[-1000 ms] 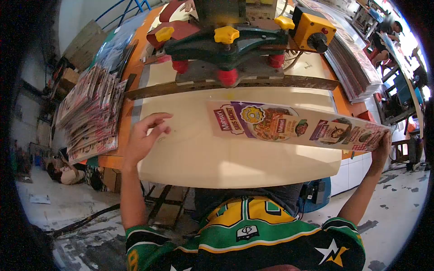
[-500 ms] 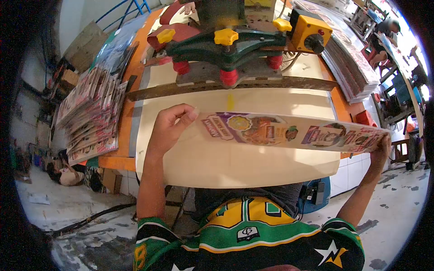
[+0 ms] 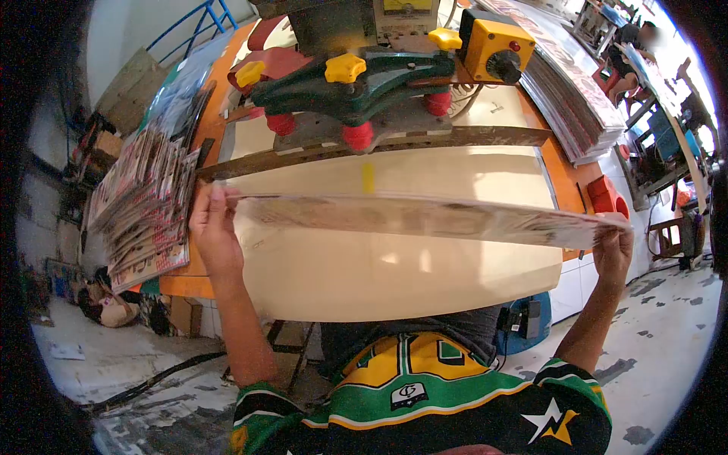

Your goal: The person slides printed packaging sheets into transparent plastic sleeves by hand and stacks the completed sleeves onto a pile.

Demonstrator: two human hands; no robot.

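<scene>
A long printed plastic sheet (image 3: 425, 216) stretches across in front of me above the cream work surface (image 3: 394, 280), seen nearly edge-on and blurred by motion. My left hand (image 3: 214, 224) pinches its left end near the table's left side. At the opposite end, the fingers of my right hand (image 3: 613, 250) are closed around the sheet's edge. Just beyond the sheet stands a dark green press head (image 3: 356, 87) with yellow star knobs and red feet. A long metal bar (image 3: 485, 138) runs under it.
Stacks of printed sheets lie on the left (image 3: 148, 205) and on the right (image 3: 580, 106). A yellow control box (image 3: 497, 47) with a black dial sits beside the press. A red object (image 3: 605, 196) is at the table's right edge. Other people are in the background on both sides.
My left hand has moved left with its end of the sheet, and my right hand slightly left. The sheet has tipped from showing its printed face to nearly edge-on.
</scene>
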